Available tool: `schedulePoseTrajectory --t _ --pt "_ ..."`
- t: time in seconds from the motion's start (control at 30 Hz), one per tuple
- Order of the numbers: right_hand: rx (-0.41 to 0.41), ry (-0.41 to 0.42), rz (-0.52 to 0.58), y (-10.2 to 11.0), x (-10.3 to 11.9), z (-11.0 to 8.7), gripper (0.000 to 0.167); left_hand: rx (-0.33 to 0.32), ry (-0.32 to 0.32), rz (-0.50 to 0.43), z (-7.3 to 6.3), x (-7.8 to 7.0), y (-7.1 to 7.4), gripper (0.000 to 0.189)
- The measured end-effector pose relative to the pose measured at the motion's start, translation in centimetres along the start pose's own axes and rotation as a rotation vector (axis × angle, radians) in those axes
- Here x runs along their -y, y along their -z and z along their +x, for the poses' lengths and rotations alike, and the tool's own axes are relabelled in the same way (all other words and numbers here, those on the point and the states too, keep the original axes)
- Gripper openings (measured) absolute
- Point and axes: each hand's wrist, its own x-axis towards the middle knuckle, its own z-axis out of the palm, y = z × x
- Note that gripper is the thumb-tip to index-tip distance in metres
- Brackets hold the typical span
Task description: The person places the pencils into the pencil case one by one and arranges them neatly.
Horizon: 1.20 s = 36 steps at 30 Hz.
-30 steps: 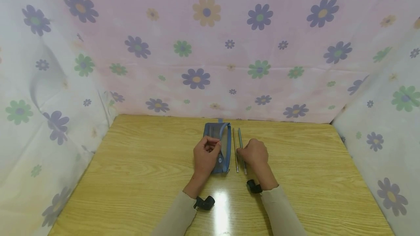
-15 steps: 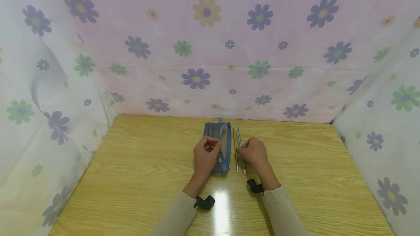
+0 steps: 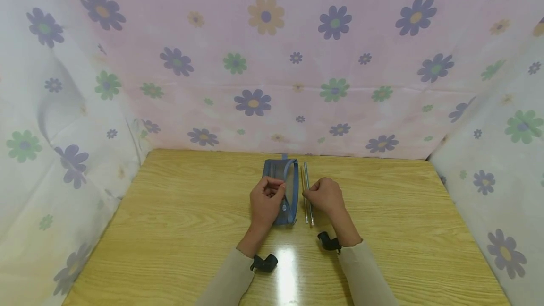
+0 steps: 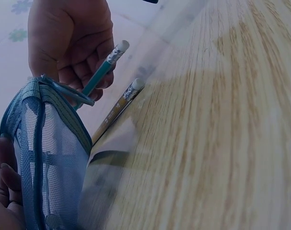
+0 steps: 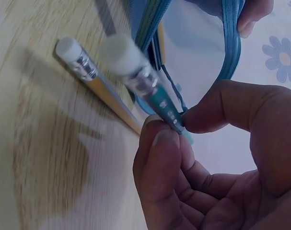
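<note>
A blue mesh pencil case [image 3: 277, 169] lies on the wooden table with its zipped mouth gaping to the right. My left hand [image 3: 265, 203] pinches the upper edge of that mouth. Just right of the case, my right hand [image 3: 326, 197] pinches a teal pencil [image 5: 164, 106] between thumb and fingers. Its white eraser end points toward me, raised above the table in the left wrist view. A yellow pencil [image 5: 109, 96] with a white eraser lies on the table between the case and the teal pencil. Inside the mouth, dark and yellow sticks [image 5: 159, 45] show in the right wrist view.
The wooden table [image 3: 191, 211] runs back to a flower-printed cloth [image 3: 280, 60], which also hangs at both sides. Black wrist cameras [image 3: 265, 263] sit on both wrists. A bright reflection shows on the table between the forearms.
My right hand has moved slightly left with the teal pencil, bringing it close beside the yellow one and nearer the case. The left hand keeps its hold on the pencil case.
</note>
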Motion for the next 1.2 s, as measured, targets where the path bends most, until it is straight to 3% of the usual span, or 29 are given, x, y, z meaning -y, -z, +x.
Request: schedulePoseTrajectory --t 1.2 --pt "0.098 -0.025 0.188 -1.3 1.9 0.0 0.022 -0.018 0.014 -0.009 0.0 0.1 -0.1 0.004"
